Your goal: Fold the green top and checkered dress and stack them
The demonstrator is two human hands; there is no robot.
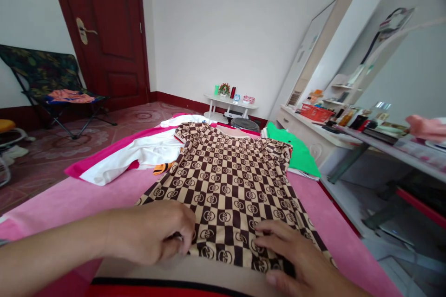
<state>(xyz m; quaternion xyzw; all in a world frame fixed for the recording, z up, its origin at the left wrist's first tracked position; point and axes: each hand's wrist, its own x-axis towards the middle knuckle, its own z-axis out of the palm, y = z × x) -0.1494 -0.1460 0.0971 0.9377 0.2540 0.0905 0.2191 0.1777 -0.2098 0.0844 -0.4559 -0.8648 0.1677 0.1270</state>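
A brown and tan checkered short-sleeved shirt (226, 176) lies spread out, its collar away from me and its hem nearest. My left hand (153, 232) is closed at the left part of the hem, fingers curled down on the fabric; the fingertips are partly hidden. On the right part of the hem rests my right hand (296, 253), fingers stretched over the cloth and thumb apart from them. Beneath the shirt is a pink cover (80, 199).
White clothing (139, 148) lies left of the shirt, with an orange and black piece (163, 168) beside it. Folded green clothing (296, 148) is at the right. A dressing table (299, 125) with a red basket (315, 112) stands farther right; a folding chair (55, 74) stands left.
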